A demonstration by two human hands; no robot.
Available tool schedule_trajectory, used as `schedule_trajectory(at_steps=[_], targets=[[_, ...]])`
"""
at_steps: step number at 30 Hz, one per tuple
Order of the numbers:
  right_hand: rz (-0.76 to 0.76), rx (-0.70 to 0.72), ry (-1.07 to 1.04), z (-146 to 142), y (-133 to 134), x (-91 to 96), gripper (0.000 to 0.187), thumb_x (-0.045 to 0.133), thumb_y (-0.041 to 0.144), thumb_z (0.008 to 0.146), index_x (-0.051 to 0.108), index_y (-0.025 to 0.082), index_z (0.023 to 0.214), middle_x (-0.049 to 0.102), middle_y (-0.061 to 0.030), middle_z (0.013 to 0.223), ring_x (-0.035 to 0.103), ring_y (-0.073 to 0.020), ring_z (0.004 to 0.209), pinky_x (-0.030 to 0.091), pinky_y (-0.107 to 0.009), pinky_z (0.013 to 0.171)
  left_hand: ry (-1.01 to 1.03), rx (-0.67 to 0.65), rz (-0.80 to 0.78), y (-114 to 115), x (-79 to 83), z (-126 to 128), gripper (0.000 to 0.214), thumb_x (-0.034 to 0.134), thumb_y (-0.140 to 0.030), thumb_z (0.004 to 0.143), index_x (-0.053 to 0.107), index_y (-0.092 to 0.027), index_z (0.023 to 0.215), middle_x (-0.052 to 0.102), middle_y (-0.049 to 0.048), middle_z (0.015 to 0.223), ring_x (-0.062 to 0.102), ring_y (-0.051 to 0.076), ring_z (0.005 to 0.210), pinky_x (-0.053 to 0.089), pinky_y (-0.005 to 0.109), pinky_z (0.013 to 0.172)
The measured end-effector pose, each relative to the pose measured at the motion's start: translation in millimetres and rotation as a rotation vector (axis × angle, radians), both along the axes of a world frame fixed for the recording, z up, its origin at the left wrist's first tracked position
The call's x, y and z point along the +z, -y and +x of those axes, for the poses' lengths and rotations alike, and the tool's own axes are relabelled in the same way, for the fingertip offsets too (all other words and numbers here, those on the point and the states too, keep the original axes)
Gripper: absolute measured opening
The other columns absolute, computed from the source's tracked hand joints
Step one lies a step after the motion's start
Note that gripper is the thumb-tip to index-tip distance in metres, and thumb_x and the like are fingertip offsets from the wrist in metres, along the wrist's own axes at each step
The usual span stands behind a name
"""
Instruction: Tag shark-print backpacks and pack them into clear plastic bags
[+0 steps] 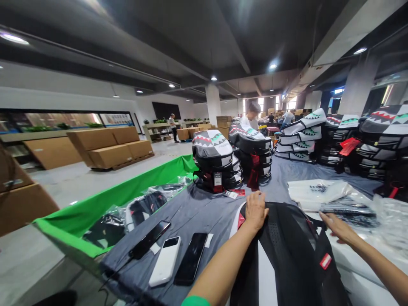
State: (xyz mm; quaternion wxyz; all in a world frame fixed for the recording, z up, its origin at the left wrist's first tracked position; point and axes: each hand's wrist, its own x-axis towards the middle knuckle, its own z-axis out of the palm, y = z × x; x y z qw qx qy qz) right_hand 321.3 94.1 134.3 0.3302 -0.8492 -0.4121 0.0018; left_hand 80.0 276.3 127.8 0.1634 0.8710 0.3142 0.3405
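Note:
A black backpack (290, 250) with white and grey panels and a small red label lies on the cloth-covered table in front of me. My left hand (256, 211) is closed over its far left edge, with the fingertips partly hidden. At the backpack's right side, my right hand (339, 227) is open, its fingers stretched out near the strap and the clear plastic bags (347, 208). Whether it touches the strap I cannot tell. Beyond my left hand stand stacked backpacks (213, 155) with zigzag red and green patterns and hanging tags.
Two dark phones (191, 259) (151, 240) and a white power bank (165, 261) lie to the left. A green-lined bin (172, 167) holds bagged backpacks. More backpack stacks (301, 136) stand at the back right. A person (251, 117) is behind the stacks; cartons (111, 146) sit farther left.

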Motion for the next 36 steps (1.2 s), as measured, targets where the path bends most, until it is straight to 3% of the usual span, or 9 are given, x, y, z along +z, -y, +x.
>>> schedule_trajectory(at_steps=[6, 12, 18, 21, 23, 26, 28, 32, 36], targets=[[0.057, -0.036, -0.158, -7.2, -12.1, 3.5, 0.058, 0.034, 0.079, 0.074, 0.056, 0.025, 0.070, 0.064, -0.0085, 0.064, 0.062, -0.0260, 0.062, 0.047, -0.036, 0.056, -0.033, -0.341, 0.162, 26.8, -4.2, 67.6, 0.037, 0.071, -0.029, 0.090, 0.067, -0.018, 0.126, 0.063, 0.0153, 0.138, 0.047, 0.033, 0.140, 0.031, 0.049, 0.121], [0.189, 0.092, 0.080, -62.5, 29.8, 39.6, 0.034, 0.056, 0.060, 0.072, 0.057, 0.026, 0.078, 0.063, -0.0020, 0.062, 0.059, -0.0212, 0.057, 0.043, -0.032, 0.061, -0.060, -0.121, 0.019, 25.2, -35.8, 85.0, 0.053, 0.064, -0.038, 0.095, 0.057, -0.015, 0.142, 0.061, 0.0200, 0.141, 0.049, 0.038, 0.139, 0.026, 0.057, 0.124], [0.379, 0.144, 0.182, -110.4, 54.2, 67.9, 0.030, 0.057, 0.056, 0.080, 0.057, 0.026, 0.076, 0.057, 0.0035, 0.055, 0.051, -0.0141, 0.046, 0.040, -0.027, 0.050, -0.141, -0.108, 0.006, 18.9, -40.3, 81.0, 0.055, 0.061, -0.035, 0.096, 0.052, -0.012, 0.146, 0.058, 0.0194, 0.143, 0.048, 0.036, 0.140, 0.025, 0.057, 0.125], [0.357, 0.144, 0.190, -97.3, 62.4, 84.1, 0.035, 0.057, 0.060, 0.079, 0.060, 0.025, 0.073, 0.056, 0.0036, 0.054, 0.049, -0.0140, 0.045, 0.040, -0.027, 0.048, -0.116, -0.155, 0.052, 30.3, -32.0, 81.8, 0.071, 0.067, -0.036, 0.091, 0.041, -0.012, 0.153, 0.047, 0.0190, 0.155, 0.038, 0.035, 0.148, 0.024, 0.057, 0.125], [0.305, 0.152, 0.178, -84.6, 64.0, 94.5, 0.041, 0.055, 0.064, 0.078, 0.061, 0.024, 0.069, 0.058, 0.0015, 0.053, 0.050, -0.0154, 0.046, 0.042, -0.028, 0.050, -0.037, -0.347, 0.192, 46.6, -20.7, 85.5, 0.083, 0.071, -0.040, 0.087, 0.034, -0.014, 0.156, 0.042, 0.0171, 0.160, 0.031, 0.032, 0.152, 0.021, 0.056, 0.126], [0.208, 0.230, 0.159, -70.9, 62.2, 108.6, 0.049, 0.056, 0.071, 0.077, 0.063, 0.023, 0.068, 0.065, -0.0027, 0.062, 0.058, -0.0192, 0.058, 0.045, -0.030, 0.056, 0.073, -0.653, 0.390, 72.0, 6.4, 93.3, 0.053, 0.065, -0.039, 0.093, 0.055, -0.020, 0.141, 0.067, 0.0099, 0.135, 0.050, 0.023, 0.140, 0.020, 0.048, 0.128], [0.154, 0.283, 0.111, -64.4, 59.9, 116.1, 0.051, 0.058, 0.073, 0.077, 0.063, 0.022, 0.070, 0.064, -0.0024, 0.064, 0.058, -0.0186, 0.061, 0.044, -0.029, 0.055, 0.079, -0.675, 0.432, 78.4, 28.3, 95.2, 0.026, 0.060, -0.035, 0.098, 0.068, -0.022, 0.118, 0.077, 0.0046, 0.110, 0.064, 0.019, 0.121, 0.023, 0.045, 0.126], [0.092, 0.359, -0.122, -52.1, 55.9, 124.9, 0.053, 0.060, 0.073, 0.080, 0.061, 0.020, 0.080, 0.049, 0.0048, 0.059, 0.047, -0.0125, 0.048, 0.036, -0.025, 0.045, -0.027, -0.641, 0.551, 68.1, 59.1, 79.5, 0.014, 0.065, -0.032, 0.097, 0.069, -0.019, 0.099, 0.077, 0.0029, 0.092, 0.071, 0.017, 0.101, 0.031, 0.044, 0.123], [0.189, 0.568, -0.111, -57.2, 48.5, 124.3, 0.047, 0.066, 0.063, 0.083, 0.058, 0.018, 0.089, 0.054, 0.0038, 0.071, 0.051, -0.0116, 0.061, 0.040, -0.023, 0.052, -0.001, -0.572, 0.446, 74.0, 40.1, 45.6, 0.012, 0.059, -0.020, 0.097, 0.069, -0.019, 0.091, 0.074, 0.0022, 0.084, 0.072, 0.020, 0.094, 0.039, 0.050, 0.119]])
